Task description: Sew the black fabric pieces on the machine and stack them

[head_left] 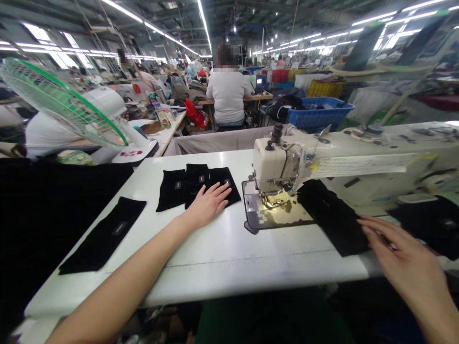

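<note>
A black fabric panel [333,224] lies aslant on the worktop [251,263], its far end against the right side of the sewing machine's metal bed plate [253,210] and its near corner close to the rounded front edge. The right hand [405,258] pinches the panel's right edge between thumb and forefinger, the other fingers curled around a small dark tool [387,240] with a shiny metal part, too hidden to identify. The left hand [208,205] lies palm down, fingers loosely spread and gripping nothing, on the right-hand one of three overlapping black labelled pieces [171,191]. A strip of pale surface separates that group from the bed plate, and a wider stretch runs from the left forearm along the front edge to the panel. A longer black piece [107,234] lies alone by the worktop's left edge, next to a mass of dark cloth [53,205]; more black fabric [426,224] sits beyond the right hand, reaching the front edge. The small labels on the pieces carry pale marks too tiny to read. On the arm of the sewing machine [272,167] a paper strip [362,165] shows blurred lines of writing, illegible here. Farther out stand a green-rimmed fan [64,102] on the left, a blue plastic basket [317,114] behind the machine, and a person in a white top [229,93] seated with their back turned.
</note>
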`<state>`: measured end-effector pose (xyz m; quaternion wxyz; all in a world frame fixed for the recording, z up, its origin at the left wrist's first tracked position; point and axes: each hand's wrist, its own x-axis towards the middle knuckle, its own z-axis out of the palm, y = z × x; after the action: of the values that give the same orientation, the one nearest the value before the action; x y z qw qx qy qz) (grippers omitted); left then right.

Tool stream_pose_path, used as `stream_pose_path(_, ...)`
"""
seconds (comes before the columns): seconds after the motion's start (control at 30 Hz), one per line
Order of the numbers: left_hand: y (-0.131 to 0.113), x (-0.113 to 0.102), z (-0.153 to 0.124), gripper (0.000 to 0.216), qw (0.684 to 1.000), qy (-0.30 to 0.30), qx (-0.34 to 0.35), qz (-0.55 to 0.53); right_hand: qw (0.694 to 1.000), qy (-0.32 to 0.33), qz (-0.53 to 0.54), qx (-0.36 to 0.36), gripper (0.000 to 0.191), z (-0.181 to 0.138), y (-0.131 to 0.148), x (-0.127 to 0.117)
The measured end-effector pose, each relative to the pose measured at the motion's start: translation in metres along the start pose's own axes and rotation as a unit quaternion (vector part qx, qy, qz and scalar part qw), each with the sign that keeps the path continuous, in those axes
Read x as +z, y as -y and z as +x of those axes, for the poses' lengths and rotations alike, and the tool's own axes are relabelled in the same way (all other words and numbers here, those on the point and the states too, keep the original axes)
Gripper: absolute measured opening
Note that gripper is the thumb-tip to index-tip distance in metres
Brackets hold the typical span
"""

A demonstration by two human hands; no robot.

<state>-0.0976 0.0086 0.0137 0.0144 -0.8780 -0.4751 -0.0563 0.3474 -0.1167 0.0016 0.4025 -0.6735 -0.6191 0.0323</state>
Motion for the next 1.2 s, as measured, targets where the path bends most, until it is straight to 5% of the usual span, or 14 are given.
stream_pose_path(0.13,0.004,-0.007,-0.005,0.042,1.000,-0.024,-0.013,0.002,0.986,-0.115,-0.043,0.112,0.029,-0.002,0.035,-0.015)
stream_pose_path(0.23,-0.025,-0.019,-0.008,0.031,0.994,-0.091,0.009,-0.053,0.987,-0.147,-0.066,0.026,0.028,-0.003,0.058,-0.018)
stream_pose_path(0.3,-0.059,-0.026,-0.010,0.029,0.982,-0.107,0.037,-0.153,0.988,-0.125,-0.067,-0.067,0.030,0.000,0.063,-0.014)
stream_pose_path(0.4,-0.111,-0.031,-0.009,0.030,0.955,-0.040,0.093,-0.279,0.984,-0.092,-0.069,-0.133,0.027,0.009,0.051,-0.002)
stream_pose_path(0.63,-0.190,-0.003,0.019,0.039,0.926,-0.039,0.281,-0.251,0.990,0.098,-0.088,0.043,0.038,0.022,0.035,0.002)
stream_pose_path(0.77,-0.226,0.017,0.037,0.050,0.936,-0.099,0.289,-0.172,0.973,0.155,-0.141,0.093,0.034,0.023,0.046,-0.001)
stream_pose_path(0.93,-0.247,0.026,0.046,0.063,0.957,-0.154,0.223,-0.104,0.974,0.147,-0.151,0.082,0.017,0.024,0.042,0.005)
stream_pose_path(1.03,-0.249,0.028,0.054,0.077,0.970,-0.133,0.188,-0.083,0.975,0.144,-0.134,0.107,0.026,0.025,0.036,0.005)
stream_pose_path(1.2,-0.245,0.027,0.069,0.068,0.976,-0.085,0.186,-0.070,0.965,0.183,-0.112,0.149,0.042,0.027,0.030,-0.004)
